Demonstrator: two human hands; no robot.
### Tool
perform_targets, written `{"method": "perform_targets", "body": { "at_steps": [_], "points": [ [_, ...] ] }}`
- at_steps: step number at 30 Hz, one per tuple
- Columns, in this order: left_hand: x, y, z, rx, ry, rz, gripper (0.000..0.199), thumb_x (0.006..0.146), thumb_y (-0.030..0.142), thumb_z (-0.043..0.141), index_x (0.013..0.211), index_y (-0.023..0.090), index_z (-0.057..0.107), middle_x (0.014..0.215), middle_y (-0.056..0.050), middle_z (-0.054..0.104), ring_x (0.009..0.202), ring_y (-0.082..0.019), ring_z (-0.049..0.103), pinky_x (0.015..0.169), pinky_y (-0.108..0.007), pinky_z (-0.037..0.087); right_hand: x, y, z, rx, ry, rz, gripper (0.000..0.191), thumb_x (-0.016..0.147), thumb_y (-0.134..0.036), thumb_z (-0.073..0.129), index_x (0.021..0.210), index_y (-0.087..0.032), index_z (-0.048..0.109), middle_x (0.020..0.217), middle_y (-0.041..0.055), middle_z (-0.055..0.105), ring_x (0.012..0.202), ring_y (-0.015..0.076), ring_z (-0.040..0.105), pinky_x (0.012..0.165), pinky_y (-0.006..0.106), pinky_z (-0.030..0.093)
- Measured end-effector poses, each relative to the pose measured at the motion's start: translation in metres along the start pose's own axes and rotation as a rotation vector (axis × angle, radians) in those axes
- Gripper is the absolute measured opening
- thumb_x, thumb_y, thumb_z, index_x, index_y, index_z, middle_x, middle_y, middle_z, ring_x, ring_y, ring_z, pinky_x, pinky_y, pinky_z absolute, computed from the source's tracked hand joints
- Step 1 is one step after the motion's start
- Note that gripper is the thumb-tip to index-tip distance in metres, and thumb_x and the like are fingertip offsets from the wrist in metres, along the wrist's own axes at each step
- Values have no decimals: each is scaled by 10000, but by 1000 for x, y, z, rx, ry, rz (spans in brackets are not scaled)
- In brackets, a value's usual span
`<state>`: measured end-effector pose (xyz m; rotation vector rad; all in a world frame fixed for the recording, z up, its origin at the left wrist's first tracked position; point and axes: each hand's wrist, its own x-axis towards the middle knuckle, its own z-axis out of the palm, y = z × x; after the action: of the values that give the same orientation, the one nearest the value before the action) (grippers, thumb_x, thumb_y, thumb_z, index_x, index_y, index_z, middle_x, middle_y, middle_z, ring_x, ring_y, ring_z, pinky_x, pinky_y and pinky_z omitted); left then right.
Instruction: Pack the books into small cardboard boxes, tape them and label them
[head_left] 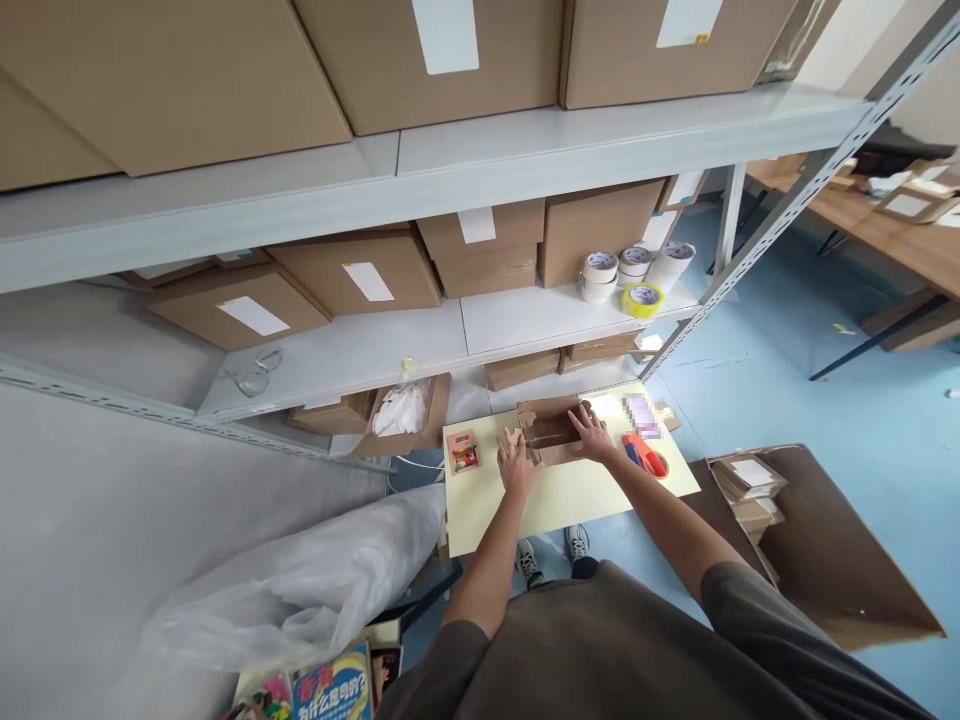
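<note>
A small cardboard box [559, 455] lies open-topped on a pale yellow table, with its inside showing. My left hand [514, 464] holds the box's left end, fingers over the torn-looking flap there. At the other end, my right hand [590, 436] grips the right side, its fingers reaching over the edge into the box. A small pink packet with a colourful picture [463, 452] rests left of the box. To the right is a red tape dispenser [646, 456] with a blue part. Behind it is a blurred-out purple item [641, 415].
Grey shelving [480, 190] with cardboard cartons rises in front of the table [570, 505]. Tape rolls [600, 275] and glasses [255, 375] sit on the middle shelf. A large open carton [840, 540] stands on the floor at right; plastic wrap [315, 570] bulges at left, near books [334, 685].
</note>
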<state>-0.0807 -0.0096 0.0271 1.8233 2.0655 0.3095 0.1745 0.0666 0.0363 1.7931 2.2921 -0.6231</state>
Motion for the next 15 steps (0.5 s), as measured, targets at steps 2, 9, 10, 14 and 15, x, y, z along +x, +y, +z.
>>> {"method": "perform_targets", "body": {
  "at_steps": [2,9,10,14,15],
  "points": [
    [5,4,2,-29,-42,-48,981,839,535,776,1687,304,341,1812,-86,41,1652,-408,84,1262,-546,345,12,5,1,11,-43,-3,1296,808,-377,812,1708,-349,-120,1793,99,-181,1646,428,28,1243,568,243],
    [33,21,9,-202,-99,-239,976,875,453,717,1709,380,214,1804,-120,99,1568,-381,371,1139,-485,488,52,24,4,191,-36,-69,1281,781,-353,847,1728,-328,-16,1804,144,-84,1619,425,194,1190,484,384],
    [38,25,8,-220,-100,-253,962,882,453,706,1709,367,222,1798,-139,127,1548,-382,405,1138,-490,485,57,26,2,216,-16,-88,1270,769,-344,857,1729,-332,26,1806,146,-44,1612,427,214,1193,495,382],
    [50,39,0,-244,-97,-337,908,892,442,697,1695,326,288,1787,-166,158,1531,-382,439,1158,-496,460,70,34,-12,202,17,-140,1208,722,-321,885,1714,-329,196,1801,142,100,1619,457,167,1242,620,276],
    [51,41,-3,-251,-84,-337,905,889,434,704,1691,313,302,1786,-168,158,1540,-379,427,1173,-492,447,70,35,-15,187,26,-148,1175,716,-324,888,1702,-322,248,1795,144,137,1622,468,142,1247,658,237]
  ]
}}
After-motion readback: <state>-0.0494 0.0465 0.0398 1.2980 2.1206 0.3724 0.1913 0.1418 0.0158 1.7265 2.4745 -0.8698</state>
